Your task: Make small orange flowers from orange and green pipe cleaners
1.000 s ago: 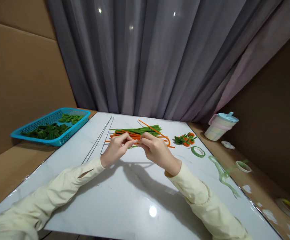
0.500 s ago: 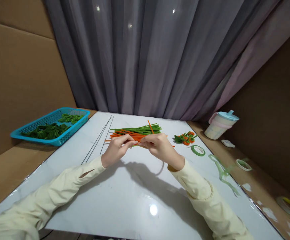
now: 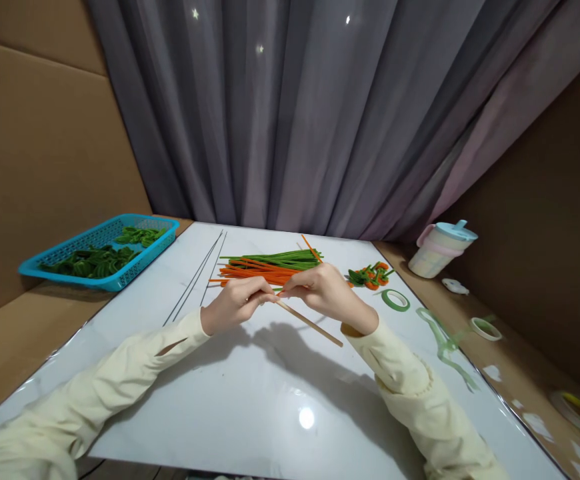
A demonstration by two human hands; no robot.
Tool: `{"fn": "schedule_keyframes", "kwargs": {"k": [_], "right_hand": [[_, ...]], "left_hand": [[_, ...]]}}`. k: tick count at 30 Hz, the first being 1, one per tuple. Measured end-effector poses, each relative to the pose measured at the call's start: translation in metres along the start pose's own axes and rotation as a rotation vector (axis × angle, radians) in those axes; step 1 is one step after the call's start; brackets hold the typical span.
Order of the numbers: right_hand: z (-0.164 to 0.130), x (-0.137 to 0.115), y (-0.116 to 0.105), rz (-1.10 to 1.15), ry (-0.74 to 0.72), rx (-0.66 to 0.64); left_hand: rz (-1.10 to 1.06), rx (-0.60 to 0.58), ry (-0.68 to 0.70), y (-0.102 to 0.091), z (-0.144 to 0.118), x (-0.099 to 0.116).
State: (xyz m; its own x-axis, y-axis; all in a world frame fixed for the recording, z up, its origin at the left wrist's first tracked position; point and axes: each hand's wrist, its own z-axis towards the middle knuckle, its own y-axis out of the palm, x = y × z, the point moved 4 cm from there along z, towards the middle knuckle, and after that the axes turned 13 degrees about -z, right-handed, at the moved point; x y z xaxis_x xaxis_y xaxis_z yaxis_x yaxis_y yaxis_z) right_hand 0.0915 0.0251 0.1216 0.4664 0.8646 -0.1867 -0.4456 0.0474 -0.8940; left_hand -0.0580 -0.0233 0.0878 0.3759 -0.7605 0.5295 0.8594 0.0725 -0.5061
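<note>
My left hand (image 3: 237, 304) is closed, its thumb and fingertips pinching one end of a thin wooden stick (image 3: 313, 323) that slants down to the right. My right hand (image 3: 324, 293) is pinched close beside it, holding an orange pipe cleaner (image 3: 311, 248) whose free end rises behind the knuckles. Where the pipe cleaner meets the stick, between the fingertips, is mostly hidden; a bit of orange and green shows there. Just behind the hands lie a bundle of orange pipe cleaners (image 3: 255, 272) and a bundle of green pipe cleaners (image 3: 275, 258) on the white tabletop (image 3: 210, 413).
At left stands a blue basket (image 3: 120, 283) with green leaf-like pieces. Thin dark wires (image 3: 193, 283) lie beside it. To the right are small orange-and-green pieces (image 3: 373, 275), a green tape roll (image 3: 396, 301), a loose green ribbon (image 3: 443, 347) and a lidded cup (image 3: 440, 250).
The wooden stick now shows clearly, pointing down to the right from my left fingertips. The orange pipe cleaner's free end has tilted and shifted slightly right. Both hands stay close together.
</note>
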Motion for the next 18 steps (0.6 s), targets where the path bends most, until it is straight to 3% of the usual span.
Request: {"fn": "schedule_keyframes", "kwargs": {"k": [9, 14, 18], "right_hand": [[0.007, 0.009, 0.014, 0.590, 0.179, -0.166], [0.008, 0.007, 0.018, 0.740, 0.268, -0.155], [0.006, 0.005, 0.018, 0.815, 0.253, -0.167]], "left_hand": [[-0.354, 0.102, -0.272, 0.000, 0.002, 0.007], [-0.549, 0.187, -0.341, 0.000, 0.004, 0.006], [-0.686, 0.227, -0.368, -0.001, 0.005, 0.007]]}}
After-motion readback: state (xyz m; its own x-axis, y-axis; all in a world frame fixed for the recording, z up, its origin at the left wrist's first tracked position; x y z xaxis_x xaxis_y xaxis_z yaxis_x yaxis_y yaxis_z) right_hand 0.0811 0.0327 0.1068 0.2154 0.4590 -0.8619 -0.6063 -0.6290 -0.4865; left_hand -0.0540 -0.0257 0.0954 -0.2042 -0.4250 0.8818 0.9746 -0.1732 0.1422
